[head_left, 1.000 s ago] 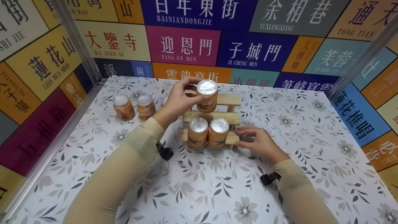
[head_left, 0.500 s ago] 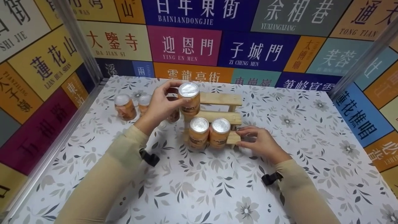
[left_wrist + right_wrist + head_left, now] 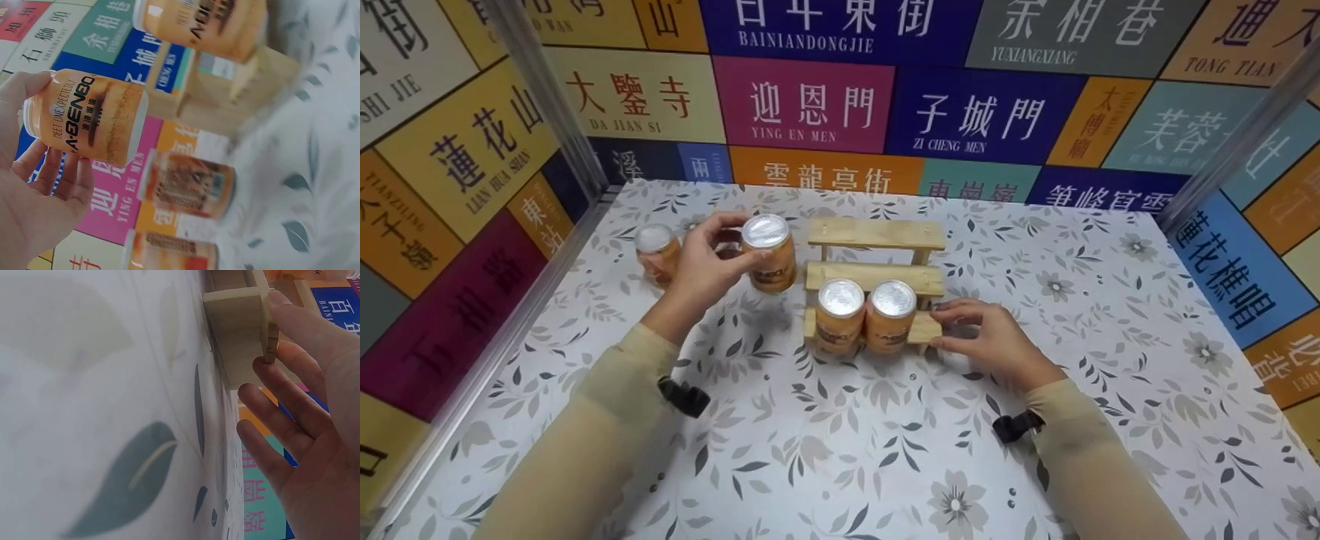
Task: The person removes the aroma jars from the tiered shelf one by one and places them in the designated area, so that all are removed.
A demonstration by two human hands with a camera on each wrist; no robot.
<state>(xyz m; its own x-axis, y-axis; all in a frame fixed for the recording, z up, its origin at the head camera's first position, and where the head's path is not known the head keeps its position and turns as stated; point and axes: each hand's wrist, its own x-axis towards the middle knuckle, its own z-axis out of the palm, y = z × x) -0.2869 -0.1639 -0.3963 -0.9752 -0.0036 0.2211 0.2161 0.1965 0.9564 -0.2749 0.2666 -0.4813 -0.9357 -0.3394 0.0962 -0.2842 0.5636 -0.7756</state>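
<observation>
My left hand (image 3: 701, 262) grips an orange can (image 3: 771, 262) with a silver lid, thumb on one side and fingers on the other. It is held upright, left of a small three-step wooden rack (image 3: 877, 234). Dark lettering shows on the can (image 3: 93, 118) in the left wrist view. Two matching cans (image 3: 840, 322) stand side by side on the lowest step. At that step's right end, my right hand (image 3: 997, 341) pinches the board (image 3: 270, 332) between thumb and fingers. The upper two steps bear nothing.
Another orange can (image 3: 654, 251) stands at the left, partly behind my left hand. In the left wrist view, two cans (image 3: 188, 183) stand on the floral tablecloth (image 3: 840, 450). Sign-covered walls (image 3: 802, 105) enclose the table's back and sides.
My left hand has carried its can leftward from over the rack to beside it, uncovering the upper steps. The right hand stays at the rack's end.
</observation>
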